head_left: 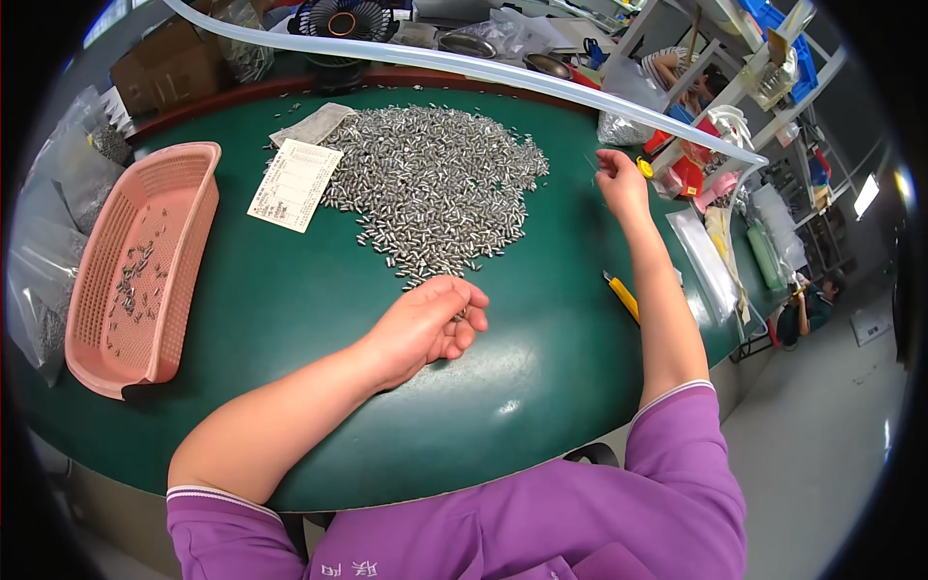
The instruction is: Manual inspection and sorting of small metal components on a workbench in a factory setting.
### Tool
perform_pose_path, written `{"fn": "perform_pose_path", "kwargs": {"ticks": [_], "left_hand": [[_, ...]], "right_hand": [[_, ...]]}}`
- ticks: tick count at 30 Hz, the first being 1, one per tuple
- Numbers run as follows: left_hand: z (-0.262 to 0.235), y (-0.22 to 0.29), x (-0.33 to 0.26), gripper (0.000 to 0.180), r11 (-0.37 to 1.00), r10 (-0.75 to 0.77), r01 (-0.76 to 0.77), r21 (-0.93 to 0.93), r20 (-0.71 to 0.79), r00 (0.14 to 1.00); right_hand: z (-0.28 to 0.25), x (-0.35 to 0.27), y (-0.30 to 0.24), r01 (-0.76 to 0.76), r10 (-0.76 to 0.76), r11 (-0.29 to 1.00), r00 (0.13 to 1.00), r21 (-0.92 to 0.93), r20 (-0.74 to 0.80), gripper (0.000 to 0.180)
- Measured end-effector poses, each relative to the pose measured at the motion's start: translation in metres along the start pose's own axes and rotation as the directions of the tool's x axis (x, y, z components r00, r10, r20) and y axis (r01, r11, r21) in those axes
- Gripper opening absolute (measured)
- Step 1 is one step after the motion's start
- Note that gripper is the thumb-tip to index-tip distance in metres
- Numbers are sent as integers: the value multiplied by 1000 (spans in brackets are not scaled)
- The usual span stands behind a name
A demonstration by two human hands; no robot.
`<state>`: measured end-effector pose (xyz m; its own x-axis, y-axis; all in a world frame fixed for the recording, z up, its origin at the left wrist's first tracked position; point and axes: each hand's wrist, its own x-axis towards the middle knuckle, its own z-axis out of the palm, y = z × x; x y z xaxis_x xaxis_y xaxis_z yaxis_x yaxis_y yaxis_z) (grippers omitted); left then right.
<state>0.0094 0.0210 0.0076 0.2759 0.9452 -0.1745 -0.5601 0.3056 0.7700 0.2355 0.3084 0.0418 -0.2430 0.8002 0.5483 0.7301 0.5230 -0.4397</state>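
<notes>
A broad heap of small shiny metal pins [440, 184] spreads over the green tabletop [541, 319]. At its near tip, my left hand [430, 324] rests palm-up with the fingers curled, and a few of the metal pins show inside them. Farther right, beyond the heap's edge, my right hand [623, 184] is raised with thumb and fingers drawn together. Something thin and see-through seems to be at its fingertips, too faint to name. A yellow utility knife [623, 295] lies beside my right forearm.
A pink plastic basket [203, 208] with scattered pins stands at the left, beside clear bags of parts [43, 290]. A printed paper slip [295, 186] touches the heap. A white tube [464, 66] arches across the back. A black fan [340, 21] stands behind; shelves and other people are at the right.
</notes>
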Motion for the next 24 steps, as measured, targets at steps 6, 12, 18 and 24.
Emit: {"fn": "perform_pose_path", "kwargs": {"ticks": [6, 12, 18, 24], "left_hand": [[-8, -1, -3, 24, 999, 4, -5, -34, -19, 1000], [-2, 3, -3, 23, 1000, -8, 8, -14, -24, 1000], [0, 6, -4, 22, 999, -34, 34, 3, -57, 998], [-1, 3, -5, 23, 1000, -23, 23, -3, -46, 999]], "right_hand": [[-9, -72, -93, 41, -142, 976, 865, 216, 480, 22], [-5, -108, -119, 296, -355, 935, 813, 197, 462, 15], [-1, -117, -119, 271, -313, 950, 847, 156, 431, 12], [2, -126, -114, 334, -355, 935, 850, 122, 389, 8]]}}
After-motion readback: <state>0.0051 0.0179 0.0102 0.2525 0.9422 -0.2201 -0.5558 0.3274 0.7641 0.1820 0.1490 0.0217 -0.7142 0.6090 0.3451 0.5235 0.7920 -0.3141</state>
